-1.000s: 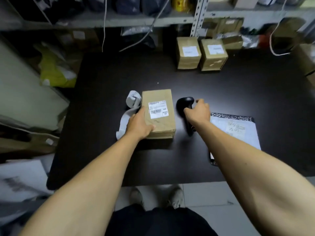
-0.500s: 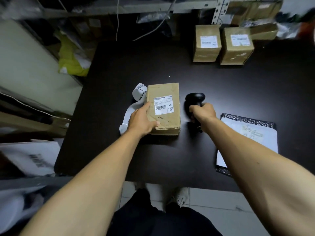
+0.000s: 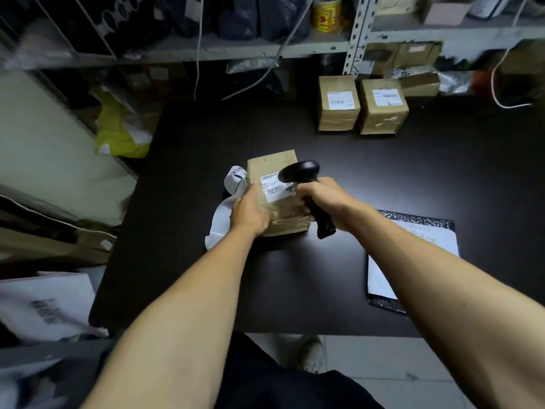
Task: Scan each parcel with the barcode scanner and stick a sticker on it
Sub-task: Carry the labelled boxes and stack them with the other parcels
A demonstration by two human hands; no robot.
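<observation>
Your right hand [image 3: 324, 199] is wrapped tight around the handle of the black barcode scanner [image 3: 306, 184], lifted off the desk [image 3: 383, 172]. The scanner's head hangs over the right half of the white shipping label [image 3: 275, 187] on the parcel [image 3: 275, 184] in front of you, covering part of the print. Your left hand [image 3: 250, 212] lies on the near left corner of that parcel, fingers loosely curled over its top and the thumb along the left edge, pressing it down rather than pinching it. The parcel is a brown cardboard box lying flat near the middle of the dark desk, label side up.

Just left of the parcel, touching or nearly touching its side, a strip of white sticker backing [image 3: 224, 219] curls up into a small roll at its far end and trails toward you past your left wrist. Whether any stickers remain on it is hard to tell from here.

At the far edge of the desk two more brown parcels [image 3: 337, 103] stand side by side, each with a white label on top. To your right, partly under your forearm, a black-and-white notebook [image 3: 424, 231] lies flat on the desk. Shelving [image 3: 358, 33] packed with bags and boxes rises behind the desk.
</observation>
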